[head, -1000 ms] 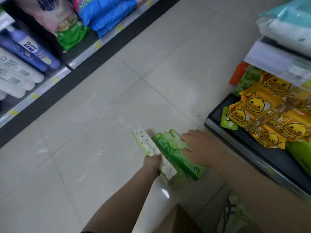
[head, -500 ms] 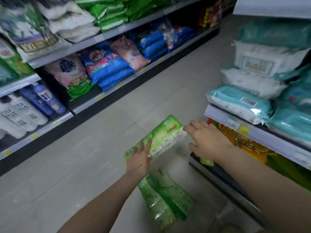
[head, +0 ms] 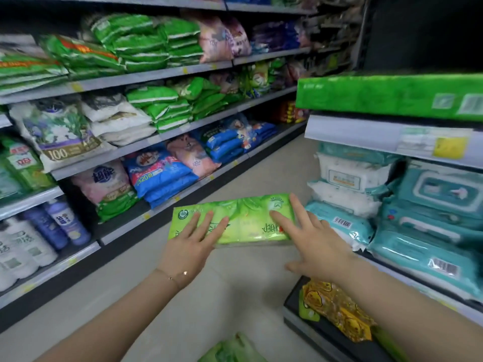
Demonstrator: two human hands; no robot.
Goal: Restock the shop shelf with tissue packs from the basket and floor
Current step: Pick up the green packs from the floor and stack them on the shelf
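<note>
Whereas half a second ago the green tissue pack (head: 245, 220) hung tilted from the left hand alone, it is now level in the air above the aisle floor (head: 235, 283), higher than before and with both hands on it. The left hand (head: 190, 246) lies on the pack's left end, its fingers straight and spread over the upper face. The right hand (head: 313, 244), earlier apart from the pack, now lays straight, spread fingers on the right end, with its thumb jutting out below the pack's near edge. That end is near the teal wipe packs (head: 428, 241) stacked at the front edge of the right-hand shelving (head: 352, 131). The view has risen too, so the green packs on the floor are reduced to a blurred scrap (head: 232, 348) cut off by the bottom edge.

The left thumb is hidden, so I cannot tell whether it hooks under the pack. The pack's underside is out of sight, and its upside-down print is too blurred to read. The right forearm covers part of the yellow duck-printed packs (head: 337, 307) on the lowest right shelf. A thin bracelet (head: 177, 276) circles the left wrist.
</note>
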